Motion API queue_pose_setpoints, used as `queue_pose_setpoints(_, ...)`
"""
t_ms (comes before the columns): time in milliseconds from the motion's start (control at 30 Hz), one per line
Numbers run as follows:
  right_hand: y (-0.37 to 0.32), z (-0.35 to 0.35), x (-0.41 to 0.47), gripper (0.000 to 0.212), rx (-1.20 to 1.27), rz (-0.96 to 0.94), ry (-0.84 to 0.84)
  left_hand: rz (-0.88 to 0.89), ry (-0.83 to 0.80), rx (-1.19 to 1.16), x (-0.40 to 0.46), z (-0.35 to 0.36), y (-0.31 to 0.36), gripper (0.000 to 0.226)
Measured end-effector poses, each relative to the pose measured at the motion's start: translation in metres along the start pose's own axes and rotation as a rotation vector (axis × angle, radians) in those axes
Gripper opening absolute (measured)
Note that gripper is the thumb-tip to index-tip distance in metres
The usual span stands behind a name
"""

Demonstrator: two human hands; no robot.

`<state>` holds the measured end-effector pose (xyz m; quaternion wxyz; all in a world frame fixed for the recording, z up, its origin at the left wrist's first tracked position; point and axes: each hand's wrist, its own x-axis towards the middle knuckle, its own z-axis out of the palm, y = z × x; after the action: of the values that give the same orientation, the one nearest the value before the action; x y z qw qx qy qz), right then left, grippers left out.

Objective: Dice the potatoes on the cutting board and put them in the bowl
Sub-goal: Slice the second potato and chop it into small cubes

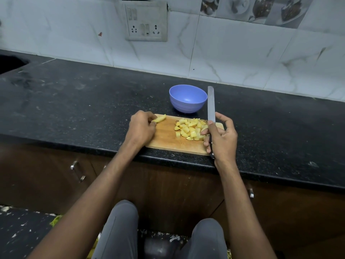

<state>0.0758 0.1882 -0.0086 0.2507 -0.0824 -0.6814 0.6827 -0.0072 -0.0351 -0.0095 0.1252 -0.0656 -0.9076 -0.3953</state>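
A wooden cutting board (168, 139) lies at the front edge of the black counter. A pile of yellow diced potato pieces (190, 129) covers its right half. My left hand (141, 128) pinches an uncut potato strip (159, 119) at the board's far left corner. My right hand (222, 137) grips a knife (211, 105) by its dark handle, the long blade pointing away from me and raised beside the pile. A blue bowl (187, 98) stands just behind the board and looks empty.
The black stone counter (84, 101) runs left to a sink opening (11, 64). A tiled wall with a switch and socket panel (146, 21) rises behind. Brown cabinet doors with metal handles (78, 171) sit below. My knees are at the bottom.
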Motion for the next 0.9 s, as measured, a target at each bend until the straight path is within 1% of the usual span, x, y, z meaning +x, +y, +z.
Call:
queue_pose_setpoints(133, 0.0, 0.001, -0.002, 0.028, -0.071, -0.02, -0.005, 0.117, -0.036, -0.043, -0.007, -0.006, -0.008, 0.023)
queue_pose_setpoints(267, -0.003, 0.009, -0.013, 0.026, -0.326, -0.151, -0.011, 0.134, -0.039, -0.163, -0.009, -0.006, -0.017, 0.019)
queue_pose_setpoints(300, -0.004, 0.013, -0.018, 0.026, -0.358, -0.182, -0.019, 0.131, -0.037, -0.186, -0.009, -0.006, -0.018, 0.018)
queue_pose_setpoints(433, -0.01, 0.034, -0.047, 0.028, -0.406, -0.217, -0.133, 0.141, -0.022, -0.217, -0.008, -0.007, -0.022, 0.015)
queue_pose_setpoints(533, -0.012, 0.047, -0.067, 0.028, -0.497, -0.245, -0.2, 0.15, -0.019, -0.217, -0.009, -0.005, -0.024, 0.015)
queue_pose_setpoints(767, -0.027, 0.053, -0.093, 0.033, -0.849, -0.138, -0.246, 0.169, -0.04, -0.187, -0.008, -0.003, -0.026, 0.014)
queue_pose_setpoints(833, -0.035, 0.054, -0.098, 0.035, -0.91, -0.094, -0.246, 0.177, -0.046, -0.181, -0.008, -0.004, -0.027, 0.014)
queue_pose_setpoints(900, -0.039, 0.055, -0.102, 0.035, -0.938, -0.089, -0.246, 0.183, -0.046, -0.183, -0.008, -0.004, -0.027, 0.014)
